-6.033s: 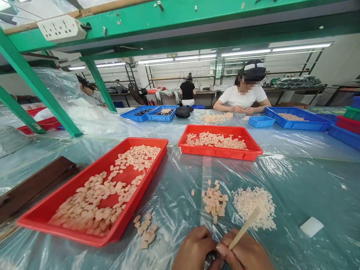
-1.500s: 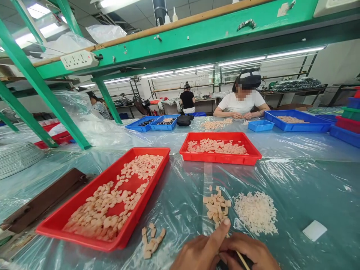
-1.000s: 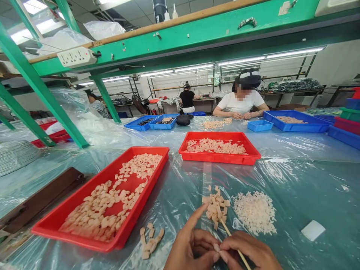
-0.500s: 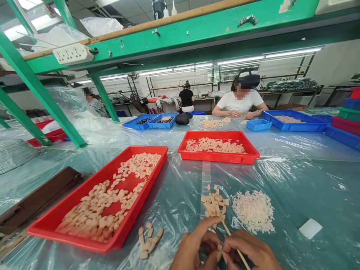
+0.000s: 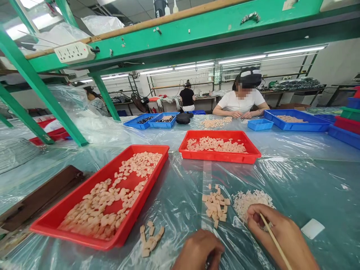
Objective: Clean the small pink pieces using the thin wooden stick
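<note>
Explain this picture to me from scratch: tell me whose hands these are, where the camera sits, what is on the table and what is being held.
There is no machine here. The picture comes from a camera worn on a person's head, looking forward and down, so the two hands at the bottom edge are that person's own.

The right hand holds a thin wooden stick and its fingertips rest on a pile of small white pieces. The left hand is curled closed near the bottom edge; what it holds cannot be made out.

The table is covered in clear plastic sheet. On it lie a small heap of beige pieces, a second heap, a near red tray and a far red tray, both holding beige pieces, and a white pad.

Across the table, another person works beside blue trays.
</note>
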Action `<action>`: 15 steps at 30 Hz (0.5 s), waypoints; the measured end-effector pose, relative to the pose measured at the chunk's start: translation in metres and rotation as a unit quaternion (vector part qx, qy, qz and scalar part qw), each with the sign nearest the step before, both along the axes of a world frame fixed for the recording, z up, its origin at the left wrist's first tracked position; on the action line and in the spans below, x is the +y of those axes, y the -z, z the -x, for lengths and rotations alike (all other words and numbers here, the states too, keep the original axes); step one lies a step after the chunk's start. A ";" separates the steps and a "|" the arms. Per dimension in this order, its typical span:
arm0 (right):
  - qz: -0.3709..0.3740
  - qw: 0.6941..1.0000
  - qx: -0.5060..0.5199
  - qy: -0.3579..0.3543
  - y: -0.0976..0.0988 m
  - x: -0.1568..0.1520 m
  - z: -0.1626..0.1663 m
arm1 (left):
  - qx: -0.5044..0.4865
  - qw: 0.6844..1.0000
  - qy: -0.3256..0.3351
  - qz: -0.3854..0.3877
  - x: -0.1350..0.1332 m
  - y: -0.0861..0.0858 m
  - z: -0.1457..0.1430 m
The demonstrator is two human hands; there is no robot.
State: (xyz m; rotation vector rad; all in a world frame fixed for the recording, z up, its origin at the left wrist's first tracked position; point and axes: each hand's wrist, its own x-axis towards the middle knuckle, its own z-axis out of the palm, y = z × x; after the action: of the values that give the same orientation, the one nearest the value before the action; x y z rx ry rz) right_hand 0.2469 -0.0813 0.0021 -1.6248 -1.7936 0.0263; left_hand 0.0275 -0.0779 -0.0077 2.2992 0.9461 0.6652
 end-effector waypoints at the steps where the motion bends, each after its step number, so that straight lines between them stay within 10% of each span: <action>1: 0.016 1.000 -0.018 0.015 0.000 0.003 -0.006 | 0.007 1.000 0.007 -0.015 0.000 0.003 -0.003; 8: 0.033 0.997 0.056 0.047 0.009 0.007 -0.020 | 0.033 0.999 0.013 -0.011 0.000 0.004 -0.006; 15: 0.042 0.971 0.202 -0.117 0.006 -0.012 0.006 | 0.035 0.998 -0.036 0.023 -0.002 0.003 0.000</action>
State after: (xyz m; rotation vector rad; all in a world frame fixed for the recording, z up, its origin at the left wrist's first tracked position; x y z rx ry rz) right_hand 0.2411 -0.0929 -0.0039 -1.3375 -1.6649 0.5112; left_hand 0.0271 -0.0797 -0.0106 2.2698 1.0715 0.5892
